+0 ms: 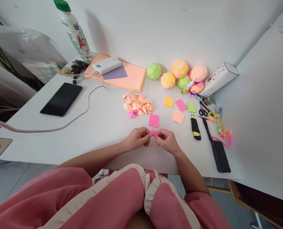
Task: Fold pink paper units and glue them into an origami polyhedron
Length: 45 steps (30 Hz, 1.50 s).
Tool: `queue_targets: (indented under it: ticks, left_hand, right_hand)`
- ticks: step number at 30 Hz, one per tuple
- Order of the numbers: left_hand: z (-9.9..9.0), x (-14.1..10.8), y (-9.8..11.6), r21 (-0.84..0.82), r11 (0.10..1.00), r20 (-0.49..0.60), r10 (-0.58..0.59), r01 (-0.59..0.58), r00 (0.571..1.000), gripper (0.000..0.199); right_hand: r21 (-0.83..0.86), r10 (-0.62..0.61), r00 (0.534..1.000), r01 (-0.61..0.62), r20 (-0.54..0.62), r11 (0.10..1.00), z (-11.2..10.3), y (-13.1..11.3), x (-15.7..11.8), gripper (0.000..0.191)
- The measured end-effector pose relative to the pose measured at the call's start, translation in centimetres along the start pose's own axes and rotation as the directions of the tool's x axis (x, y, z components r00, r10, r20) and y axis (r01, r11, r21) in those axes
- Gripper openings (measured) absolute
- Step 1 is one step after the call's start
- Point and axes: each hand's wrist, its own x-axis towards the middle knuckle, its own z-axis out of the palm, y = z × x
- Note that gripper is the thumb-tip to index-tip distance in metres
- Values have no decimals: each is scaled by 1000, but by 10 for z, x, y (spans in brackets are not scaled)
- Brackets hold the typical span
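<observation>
Between my two hands is a small folded piece of pink paper [154,133]. My left hand [139,138] pinches its left end, and my right hand [166,140] grips the right end. Just beyond my fingers a flat pink paper square [154,120] lies on the white table. A heap of folded peach paper pieces [138,103] sits farther back, with a folded pink piece [132,114] at its near edge. Small stacks of orange paper [168,101], pink paper [181,105], green paper [191,107] and peach paper [178,117] lie to the right.
Several faceted paper balls, one of them green [153,71], stand along the wall. On the right lie a utility knife [195,128], scissors [202,111] and a black case [220,156]. A phone [61,99], a cable [87,106], a power bank [107,65] and a bottle [75,33] occupy the left.
</observation>
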Motion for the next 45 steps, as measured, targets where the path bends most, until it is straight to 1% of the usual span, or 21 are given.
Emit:
queue_targets:
  ticks: [3,6,10,14,16,18,21,24,26,28,31,35,39,43,45]
  left_hand:
    - [0,0,2,-51,998,-1,-23,22,1000,31]
    - [0,-1,3,-107,994,14,-32,33,999,31]
    - [-1,-2,6,-171,985,50,-26,35,998,32]
    - [-4,-2,7,-207,978,39,-18,25,999,34]
    - [-5,0,6,-223,975,26,-15,20,1000,34]
    - [-6,1,5,-243,970,28,-15,21,999,33]
    - [-6,2,5,-282,959,61,-18,34,998,32]
    - [-5,2,7,-321,945,97,-29,59,995,33]
    - [-5,2,8,-328,942,98,-40,71,994,33]
    - [-5,3,8,-318,946,77,-45,67,996,32]
    - [-6,4,9,-315,947,30,-49,56,998,30]
    - [-6,4,7,-296,954,13,-48,49,999,30]
    - [-7,5,1,-200,980,12,-18,20,1000,34]
    - [-8,6,-3,-142,990,44,-19,25,999,38]
    - [-8,6,-1,-155,988,69,-15,26,998,39]
  right_hand:
    - [77,34,998,-38,49,996,-3,-1,-1,13]
    - [108,65,994,-74,84,991,-6,-1,-1,14]
    - [155,71,991,-89,113,984,-8,-2,-2,14]
    - [253,41,995,-63,91,965,-6,-5,-2,13]
    - [304,15,998,-34,65,952,-3,-6,-2,18]
    - [314,-16,999,7,28,949,-1,-6,-2,21]
    - [237,-105,994,111,-41,965,2,-3,-3,19]
    - [71,-251,965,256,-82,964,3,1,-2,13]
    - [-57,-352,934,348,-69,936,3,4,-1,11]
    - [-161,-440,897,429,-41,889,2,7,1,12]
    - [-248,-534,846,517,-2,819,2,11,5,14]
    - [-291,-589,806,579,63,761,0,15,8,16]
    - [-313,-620,777,619,109,720,-1,16,9,17]
    - [-316,-663,739,662,122,680,-2,16,10,17]
    - [-320,-663,737,664,130,676,-2,15,10,17]
